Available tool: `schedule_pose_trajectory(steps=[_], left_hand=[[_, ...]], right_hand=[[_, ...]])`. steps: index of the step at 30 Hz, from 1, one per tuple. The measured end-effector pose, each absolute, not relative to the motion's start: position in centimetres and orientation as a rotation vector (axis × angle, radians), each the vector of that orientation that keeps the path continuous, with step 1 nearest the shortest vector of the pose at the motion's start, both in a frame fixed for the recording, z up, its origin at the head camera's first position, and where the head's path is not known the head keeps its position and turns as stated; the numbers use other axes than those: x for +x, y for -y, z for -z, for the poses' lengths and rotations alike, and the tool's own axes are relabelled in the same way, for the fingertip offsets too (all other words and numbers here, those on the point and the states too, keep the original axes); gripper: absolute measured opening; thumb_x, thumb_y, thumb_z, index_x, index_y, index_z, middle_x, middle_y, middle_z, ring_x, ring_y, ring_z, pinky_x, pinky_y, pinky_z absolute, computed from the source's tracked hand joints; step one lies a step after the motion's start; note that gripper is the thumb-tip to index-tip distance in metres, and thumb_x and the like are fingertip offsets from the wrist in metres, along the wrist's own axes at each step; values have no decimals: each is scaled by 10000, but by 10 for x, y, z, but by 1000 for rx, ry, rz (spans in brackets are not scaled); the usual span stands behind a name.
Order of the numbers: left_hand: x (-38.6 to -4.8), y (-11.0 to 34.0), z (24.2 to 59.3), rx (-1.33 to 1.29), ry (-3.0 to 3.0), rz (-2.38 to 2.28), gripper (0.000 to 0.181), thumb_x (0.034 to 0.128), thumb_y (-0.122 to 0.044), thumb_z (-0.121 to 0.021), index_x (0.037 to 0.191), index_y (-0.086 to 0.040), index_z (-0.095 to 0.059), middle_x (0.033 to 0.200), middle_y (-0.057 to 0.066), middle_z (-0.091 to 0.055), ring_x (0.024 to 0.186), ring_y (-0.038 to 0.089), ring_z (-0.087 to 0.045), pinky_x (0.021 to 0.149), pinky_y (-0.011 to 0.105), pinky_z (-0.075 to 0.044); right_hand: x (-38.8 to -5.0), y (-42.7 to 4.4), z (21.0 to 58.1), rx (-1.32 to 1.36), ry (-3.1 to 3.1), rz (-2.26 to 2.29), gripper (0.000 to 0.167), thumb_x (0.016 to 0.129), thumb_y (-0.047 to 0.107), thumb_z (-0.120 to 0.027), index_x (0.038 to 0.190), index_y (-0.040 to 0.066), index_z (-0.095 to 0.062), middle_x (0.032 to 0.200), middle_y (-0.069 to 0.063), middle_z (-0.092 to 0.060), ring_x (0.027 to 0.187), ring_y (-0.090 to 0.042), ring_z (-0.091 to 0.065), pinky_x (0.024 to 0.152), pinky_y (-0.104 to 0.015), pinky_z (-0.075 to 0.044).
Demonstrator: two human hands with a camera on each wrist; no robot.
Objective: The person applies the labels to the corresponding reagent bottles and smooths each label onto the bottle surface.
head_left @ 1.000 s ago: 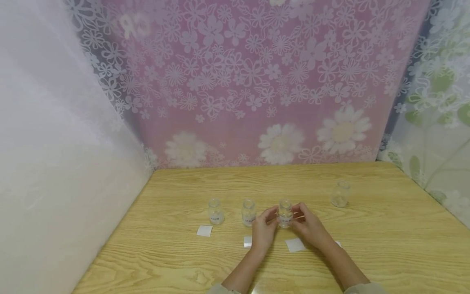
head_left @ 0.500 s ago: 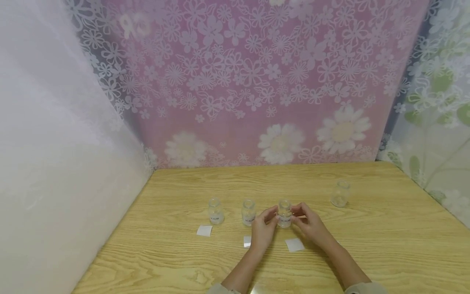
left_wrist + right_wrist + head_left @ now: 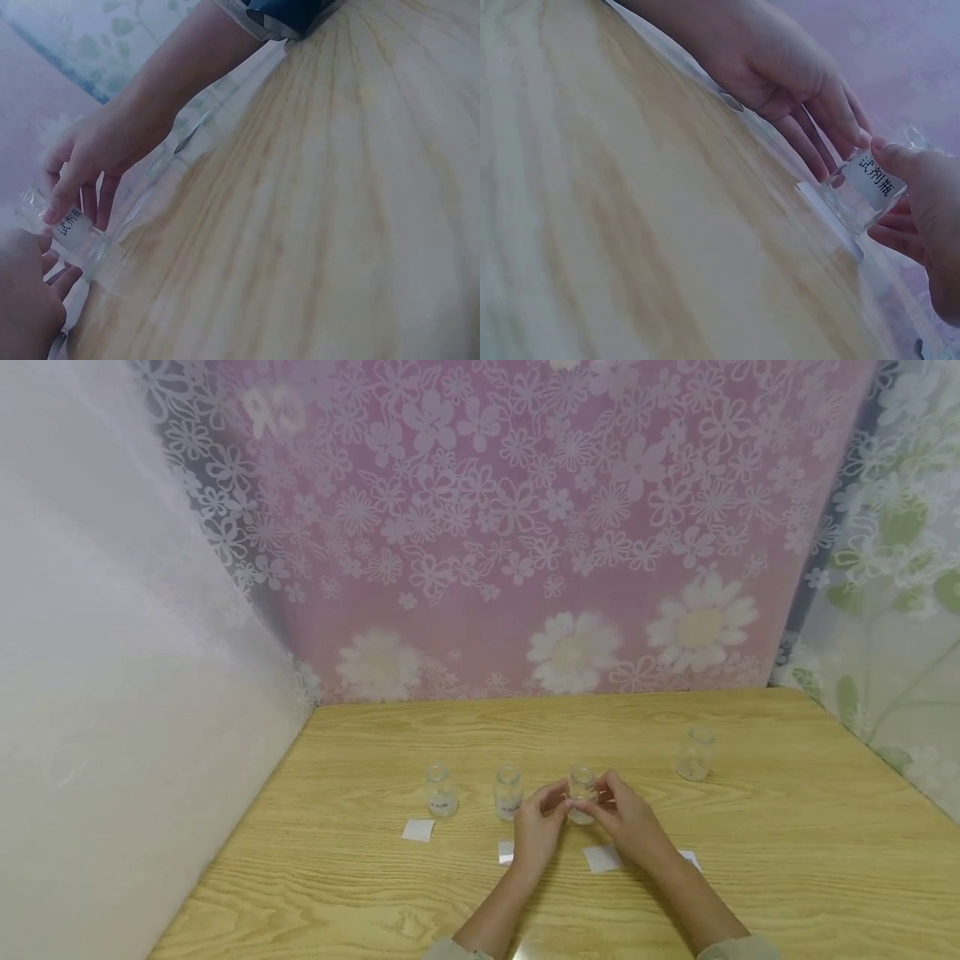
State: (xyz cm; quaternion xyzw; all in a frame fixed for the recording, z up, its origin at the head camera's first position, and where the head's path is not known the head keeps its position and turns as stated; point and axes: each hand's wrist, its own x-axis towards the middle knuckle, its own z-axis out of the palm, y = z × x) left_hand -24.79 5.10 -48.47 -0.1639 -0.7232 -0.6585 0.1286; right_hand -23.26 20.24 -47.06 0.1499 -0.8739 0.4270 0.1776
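head view has the person's two hands meeting around one small glass jar point(image 3: 582, 788), upright over the wooden table point(image 3: 337, 893); from where i stand i cannot tell whether its base touches the wood. the left hand point(image 3: 538, 831) pinches the jar on one side with thumb and fingers, and the right hand point(image 3: 628, 822) grips it on the other, its thumb laid across the front. the right wrist view shows that thumb on a white label point(image 3: 877, 178) with black printed characters, the left thumb touching close by.

to the person's left, in a rough row, stand a second jar point(image 3: 507, 793), just beside the left hand, and a third jar point(image 3: 441, 792) beyond it, both labelled low on the glass. another clear jar point(image 3: 696, 756) stands well apart, farther back at the right. small white paper squares point(image 3: 603, 858) lie nearer the person, one partly hidden by the right forearm. behind the table hangs a pink flowered curtain point(image 3: 510, 527).
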Motion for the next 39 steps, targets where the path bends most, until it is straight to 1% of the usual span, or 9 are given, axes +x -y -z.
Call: schedule_pose_trajectory(steps=[3, 9, 12, 15, 21, 26, 29, 33, 39], left_hand=[[-246, -52, 483, -461, 2095, 1925, 270, 811, -79, -677, 1067, 0, -646, 1031, 113, -655, 933, 247, -626, 737, 215, -501], [-236, -50, 469, -466, 2080, 1942, 257, 814, -1, -654, 1060, 65, -620, 1038, 188, -635, 942, 328, -612, 766, 269, -505], [-228, -48, 456, -475, 2081, 1951, 252, 815, 44, -638, 1057, 102, -602, 1039, 231, -621, 948, 372, -598, 778, 306, -504], [-225, -46, 450, -480, 2091, 1963, 254, 823, 50, -626, 1068, 109, -593, 1052, 241, -611, 963, 382, -589, 788, 304, -500], [-236, -48, 467, -500, 2089, 1979, 264, 842, 11, -613, 1100, 65, -602, 1072, 188, -620, 983, 333, -592, 793, 266, -493], [-246, -49, 483, -490, 2109, 1971, 288, 829, 27, -625, 1117, 11, -613, 1074, 128, -631, 977, 272, -602, 802, 258, -488], [-247, -50, 485, -487, 2126, 1942, 301, 817, 44, -636, 1114, -6, -619, 1083, 113, -631, 978, 264, -604, 798, 250, -488], [-247, -51, 485, -478, 2156, 1908, 319, 807, 47, -646, 1117, -26, -623, 1103, 90, -628, 991, 258, -600, 802, 238, -483], [-247, -51, 484, -487, 2174, 1855, 335, 794, 47, -659, 1116, -41, -624, 1099, 78, -630, 990, 252, -600, 802, 240, -483]], right_hand=[[-232, -206, 470, 480, 2479, -1204, 264, 860, 244, -645, 997, 72, -499, 984, -61, -597, 920, -268, -593, 766, -369, -511], [-234, -212, 469, 588, 2415, -1256, 202, 856, 56, -628, 1022, 14, -521, 1019, -111, -591, 913, -291, -578, 746, -359, -518], [-233, -213, 465, 599, 2393, -1293, 186, 856, 14, -616, 1023, -4, -537, 1010, -142, -600, 895, -305, -578, 734, -393, -519], [-230, -214, 459, 603, 2375, -1329, 178, 853, -23, -606, 1023, -23, -554, 1003, -174, -613, 886, -322, -582, 728, -409, -516], [-234, -221, 466, 578, 2388, -1367, 173, 875, -6, -586, 1046, 2, -566, 1026, -134, -630, 914, -228, -589, 733, -309, -502], [-233, -218, 465, 617, 2370, -1357, 191, 861, -46, -587, 1047, -35, -548, 1022, -185, -612, 884, -298, -580, 721, -426, -516], [-225, -212, 456, 652, 2349, -1331, 193, 839, -99, -585, 1025, -73, -540, 989, -214, -606, 850, -339, -574, 698, -436, -519], [-222, -210, 451, 705, 2329, -1259, 217, 813, -133, -595, 1016, -85, -534, 975, -207, -606, 835, -333, -577, 672, -385, -530], [-242, -221, 477, 757, 2312, -1149, 285, 794, -91, -637, 1048, -15, -531, 993, -141, -614, 855, -257, -598, 661, -298, -533]])
